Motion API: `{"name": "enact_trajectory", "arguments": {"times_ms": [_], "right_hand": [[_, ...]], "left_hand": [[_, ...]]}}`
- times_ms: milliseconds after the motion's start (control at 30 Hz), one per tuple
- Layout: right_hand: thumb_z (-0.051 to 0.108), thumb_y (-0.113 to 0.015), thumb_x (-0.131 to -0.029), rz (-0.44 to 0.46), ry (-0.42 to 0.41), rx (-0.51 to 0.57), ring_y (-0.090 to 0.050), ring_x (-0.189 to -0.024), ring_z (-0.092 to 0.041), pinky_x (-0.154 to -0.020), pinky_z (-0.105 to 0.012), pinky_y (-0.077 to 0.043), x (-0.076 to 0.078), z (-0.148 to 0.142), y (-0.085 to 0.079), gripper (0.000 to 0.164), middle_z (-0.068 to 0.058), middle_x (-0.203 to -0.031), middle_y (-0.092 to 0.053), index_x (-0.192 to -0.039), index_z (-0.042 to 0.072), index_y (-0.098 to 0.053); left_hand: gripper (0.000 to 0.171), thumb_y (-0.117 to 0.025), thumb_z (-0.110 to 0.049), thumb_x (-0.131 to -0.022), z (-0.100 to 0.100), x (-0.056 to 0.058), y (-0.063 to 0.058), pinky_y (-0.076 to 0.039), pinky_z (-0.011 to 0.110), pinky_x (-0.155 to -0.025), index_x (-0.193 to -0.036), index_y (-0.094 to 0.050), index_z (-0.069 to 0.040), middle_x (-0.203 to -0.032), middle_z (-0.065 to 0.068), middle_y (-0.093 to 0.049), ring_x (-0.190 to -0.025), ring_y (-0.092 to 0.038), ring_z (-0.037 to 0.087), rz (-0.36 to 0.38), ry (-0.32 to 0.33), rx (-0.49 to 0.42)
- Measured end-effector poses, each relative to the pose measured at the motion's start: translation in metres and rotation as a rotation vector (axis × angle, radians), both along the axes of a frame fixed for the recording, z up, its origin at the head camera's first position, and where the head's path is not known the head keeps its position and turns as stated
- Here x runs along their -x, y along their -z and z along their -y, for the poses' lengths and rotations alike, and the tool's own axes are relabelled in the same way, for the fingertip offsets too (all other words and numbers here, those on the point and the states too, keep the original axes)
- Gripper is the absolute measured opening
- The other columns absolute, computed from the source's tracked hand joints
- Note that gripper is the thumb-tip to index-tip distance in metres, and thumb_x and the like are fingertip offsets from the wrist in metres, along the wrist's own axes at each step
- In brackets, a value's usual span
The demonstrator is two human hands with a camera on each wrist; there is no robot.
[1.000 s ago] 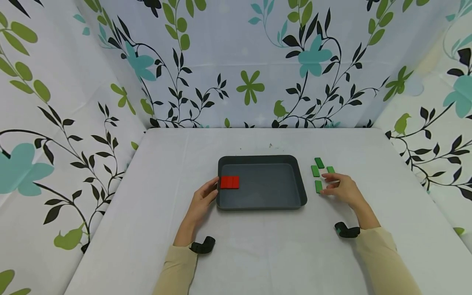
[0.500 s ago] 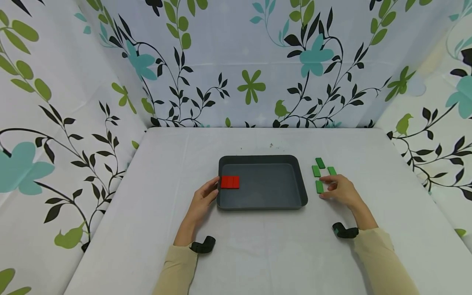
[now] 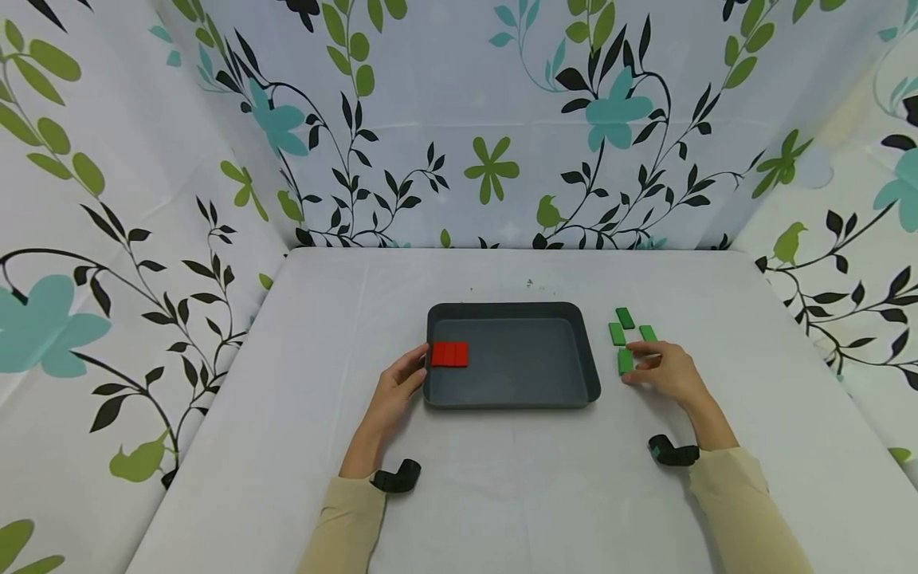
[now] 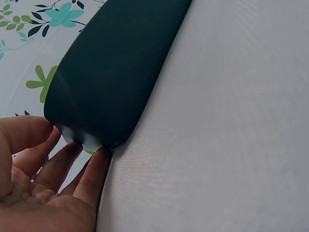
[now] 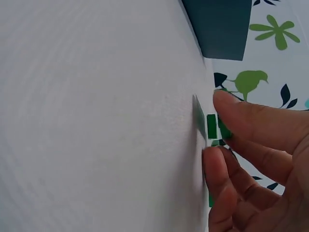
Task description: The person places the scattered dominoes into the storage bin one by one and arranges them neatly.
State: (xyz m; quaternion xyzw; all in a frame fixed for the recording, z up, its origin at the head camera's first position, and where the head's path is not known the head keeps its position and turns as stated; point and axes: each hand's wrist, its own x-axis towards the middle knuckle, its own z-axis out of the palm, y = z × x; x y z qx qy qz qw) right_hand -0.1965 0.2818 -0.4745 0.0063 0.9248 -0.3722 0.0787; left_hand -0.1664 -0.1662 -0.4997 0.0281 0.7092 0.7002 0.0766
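A dark grey rectangular tray (image 3: 519,363) lies mid-table with red tiles (image 3: 449,355) side by side near its left wall. My left hand (image 3: 393,396) rests its fingertips against the outside of the tray's left end; in the left wrist view those fingers (image 4: 96,169) are fairly straight. To the right of the tray, my right hand (image 3: 670,372) pinches a green tile (image 3: 625,362) between thumb and fingers. That tile (image 5: 199,116) stands tilted in the right wrist view. Three other green tiles lie just beyond: a far one (image 3: 625,318), a left one (image 3: 617,333) and a right one (image 3: 648,333).
The table (image 3: 502,486) has a white cover. A patterned curtain (image 3: 430,119) hangs behind it and along both sides. Each wrist carries a small black camera, such as the left one (image 3: 398,477).
My right thumb and fingers have come in around the nearest green tile, which has shifted slightly to the right. The left hand, tray and red tiles have stayed in place.
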Motion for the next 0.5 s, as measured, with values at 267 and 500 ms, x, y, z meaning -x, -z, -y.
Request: {"name": "enact_trajectory", "arguments": {"times_ms": [267, 500], "right_hand": [[0.011, -0.076, -0.084, -0.075, 0.04, 0.087, -0.063, -0.098, -0.02, -0.071, -0.013, -0.05, 0.0, 0.006, -0.016, 0.058, -0.024, -0.122, -0.06, -0.136, -0.001, -0.054], [0.01, -0.076, -0.084, -0.163, 0.069, 0.148, -0.053, -0.082, 0.013, -0.07, -0.006, -0.047, -0.001, 0.018, -0.034, 0.058, -0.022, -0.12, -0.061, -0.136, -0.001, -0.053]], "left_hand": [[0.047, -0.048, -0.002, -0.101, 0.0, -0.001, -0.001, -0.032, 0.044, -0.116, -0.148, -0.041, -0.005, -0.155, 0.015, -0.037, -0.145, -0.033, 0.028, -0.006, 0.009, -0.001], [0.048, -0.048, -0.002, -0.1, 0.0, -0.001, -0.001, -0.031, 0.046, -0.117, -0.148, -0.041, -0.004, -0.156, 0.015, -0.036, -0.146, -0.032, 0.029, -0.005, 0.012, -0.008]]}}
